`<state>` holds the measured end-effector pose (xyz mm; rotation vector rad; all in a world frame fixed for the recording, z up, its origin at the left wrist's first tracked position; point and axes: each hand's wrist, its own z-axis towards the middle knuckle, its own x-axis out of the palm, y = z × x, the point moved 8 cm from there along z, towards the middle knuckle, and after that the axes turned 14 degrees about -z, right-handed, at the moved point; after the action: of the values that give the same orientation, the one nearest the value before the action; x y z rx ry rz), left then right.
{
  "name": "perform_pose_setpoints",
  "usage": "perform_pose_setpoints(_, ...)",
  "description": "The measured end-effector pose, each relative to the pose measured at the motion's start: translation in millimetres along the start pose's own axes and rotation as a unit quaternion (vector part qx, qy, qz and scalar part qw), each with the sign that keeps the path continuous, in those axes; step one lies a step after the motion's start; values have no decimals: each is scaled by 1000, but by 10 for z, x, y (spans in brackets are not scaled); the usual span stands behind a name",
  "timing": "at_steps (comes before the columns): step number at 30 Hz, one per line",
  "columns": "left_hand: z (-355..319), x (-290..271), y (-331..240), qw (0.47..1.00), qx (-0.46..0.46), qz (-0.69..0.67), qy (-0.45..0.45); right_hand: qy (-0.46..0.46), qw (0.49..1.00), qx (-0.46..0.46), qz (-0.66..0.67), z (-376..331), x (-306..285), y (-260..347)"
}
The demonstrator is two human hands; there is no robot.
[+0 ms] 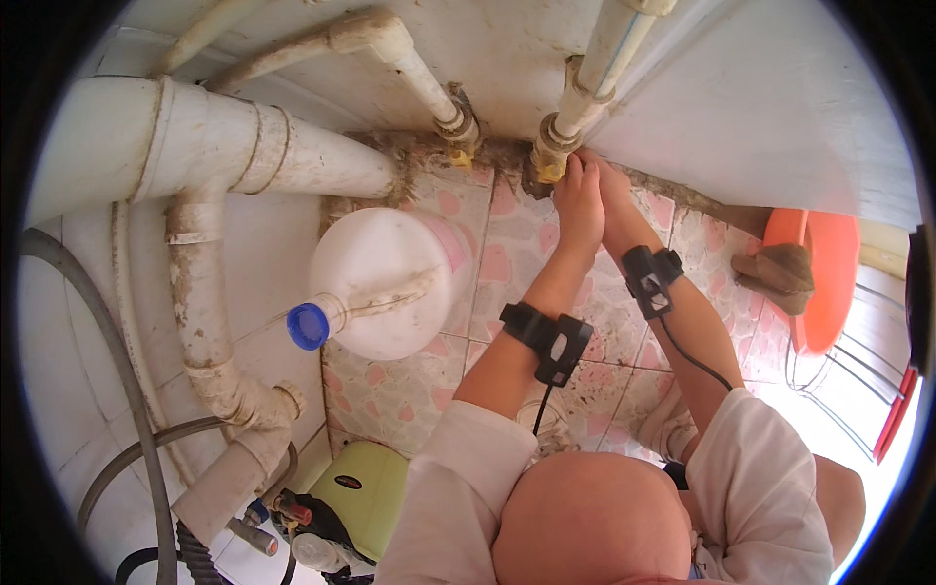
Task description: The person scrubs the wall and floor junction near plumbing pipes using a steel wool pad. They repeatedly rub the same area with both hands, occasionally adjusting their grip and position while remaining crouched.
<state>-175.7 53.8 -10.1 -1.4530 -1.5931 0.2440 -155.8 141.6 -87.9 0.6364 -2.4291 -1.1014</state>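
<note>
My left hand [579, 210] and my right hand [612, 187] are pressed close together at the floor's far edge. Both are closed, with the fingertips right beside the brass fitting [552, 168] at the lower end of a white vertical pipe [587, 90]. Whatever they hold is too small or hidden behind the fingers to make out. A second pipe with a brass end [461, 153] comes down to the left of my hands. Black sensor bands with cables are strapped round my left forearm [507, 366] and right forearm [694, 317].
A large white plastic jug [375, 283] with a blue cap stands left of my arms. Thick drain pipes [200, 136] and grey hoses line the left wall. A yellow-green machine [356, 497] sits lower left. An orange plastic basin [829, 278] and a brown cloth [780, 276] are at right.
</note>
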Motion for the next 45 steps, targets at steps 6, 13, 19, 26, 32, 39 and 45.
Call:
perform_pose_setpoints(6,-283,182,-202,937,230,229,130,172,964,107,170,-465,176,111)
perform_pose_setpoints(13,-349,100,-300,880,314,348,82,217,960,153,89,-489,164,64)
perform_pose_setpoints(19,-405,159,-361,870,332,357,75,262,951,125,109,-571,201,121)
perform_pose_setpoints(26,-437,296,-381,838,360,397,98,221,966,71,115,-659,15,264)
perform_pose_setpoints(32,-214,236,-273,845,310,430,74,205,971,53,116,-612,-111,246)
perform_pose_setpoints(39,-404,402,-422,843,379,369,96,187,976,64,95,-518,-32,125)
perform_pose_setpoints(45,-470,306,-379,853,397,322,103,191,974,58,108,-570,-60,128)
